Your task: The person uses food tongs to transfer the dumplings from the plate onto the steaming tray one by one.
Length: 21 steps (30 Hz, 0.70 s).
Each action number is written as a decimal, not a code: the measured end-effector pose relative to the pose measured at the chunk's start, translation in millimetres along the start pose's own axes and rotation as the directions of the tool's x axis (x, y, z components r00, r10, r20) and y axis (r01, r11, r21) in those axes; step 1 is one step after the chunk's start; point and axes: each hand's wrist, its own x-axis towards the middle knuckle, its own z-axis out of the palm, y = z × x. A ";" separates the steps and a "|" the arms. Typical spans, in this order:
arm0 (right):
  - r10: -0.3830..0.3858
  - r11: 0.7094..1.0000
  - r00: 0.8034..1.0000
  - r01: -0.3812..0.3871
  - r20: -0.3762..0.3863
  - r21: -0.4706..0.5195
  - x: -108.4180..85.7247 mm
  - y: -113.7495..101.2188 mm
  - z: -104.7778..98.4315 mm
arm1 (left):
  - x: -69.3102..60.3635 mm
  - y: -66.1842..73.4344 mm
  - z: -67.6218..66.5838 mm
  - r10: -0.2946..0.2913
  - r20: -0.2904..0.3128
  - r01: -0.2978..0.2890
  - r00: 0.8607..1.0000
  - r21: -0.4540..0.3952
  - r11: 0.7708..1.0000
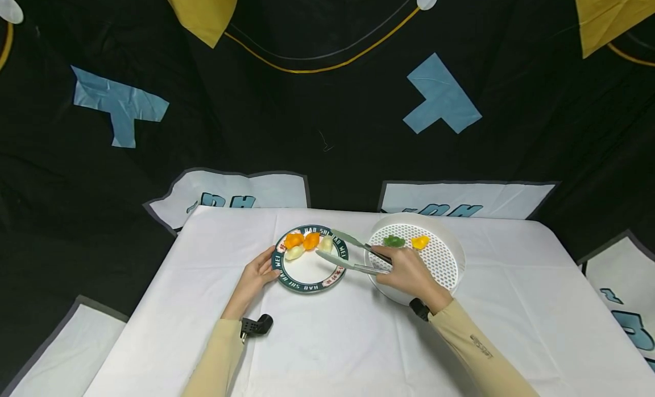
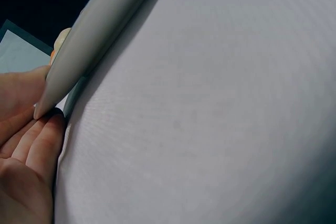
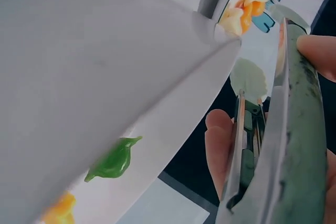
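Observation:
My left hand (image 1: pixel 256 276) grips the left rim of a round plate (image 1: pixel 306 287) with a dark green lettered border. The left wrist view shows the thumb over the edge and fingers beneath, the plate tilted in that picture. On the plate lie orange pieces (image 1: pixel 311 240) and pale yellow pieces (image 1: pixel 294 252). My right hand (image 1: pixel 411 273) holds metal tongs (image 1: pixel 339 261) with pale green ends. The tongs' tips stand apart over the plate, about the pale piece (image 1: pixel 326 244) at its right.
Right of the plate stands a round white container (image 1: pixel 459 255) with a perforated bottom. In it are a green piece (image 1: pixel 394 241) and a yellow piece (image 1: pixel 420 242). A white cloth covers the table (image 1: pixel 327 351). A black curtain (image 1: pixel 317 129) hangs behind.

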 end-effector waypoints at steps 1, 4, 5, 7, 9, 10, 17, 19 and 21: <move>-0.001 1.000 1.000 0.001 0.002 -0.006 1.4 0.0 0.6 | -0.2 0.3 -0.1 0.003 0.004 -0.003 1.000 0.001 1.000; 0.000 1.000 1.000 0.000 0.012 -0.013 5.1 0.2 2.6 | -0.3 0.6 -0.1 0.003 0.003 -0.003 1.000 0.004 1.000; 0.000 1.000 1.000 0.000 0.014 -0.015 6.2 0.4 3.1 | -0.4 0.8 -0.1 0.004 0.004 -0.004 1.000 0.004 1.000; -0.002 1.000 1.000 0.002 0.023 -0.016 8.3 -0.1 3.7 | -0.5 1.1 -0.2 0.005 0.006 -0.005 1.000 0.005 1.000; -0.007 1.000 0.999 0.007 0.032 -0.016 10.4 -0.7 4.4 | -0.1 1.2 -0.2 0.003 0.003 -0.003 1.000 0.006 1.000; -0.008 1.000 0.999 0.009 0.038 -0.016 11.4 -1.2 4.6 | 0.0 1.3 -0.2 0.000 0.001 0.000 1.000 0.006 1.000; 0.014 0.999 0.996 -0.011 0.086 -0.038 16.6 -4.6 6.2 | 0.1 1.5 0.5 -0.011 -0.001 0.011 1.000 0.005 1.000; 0.020 0.999 0.995 -0.017 0.097 -0.031 17.8 -5.7 6.4 | 0.0 1.7 0.4 -0.010 -0.001 0.010 1.000 0.003 1.000; 0.023 0.999 0.995 -0.020 0.101 -0.029 19.1 -6.8 6.5 | -0.2 2.7 0.1 -0.009 -0.002 0.009 1.000 0.010 1.000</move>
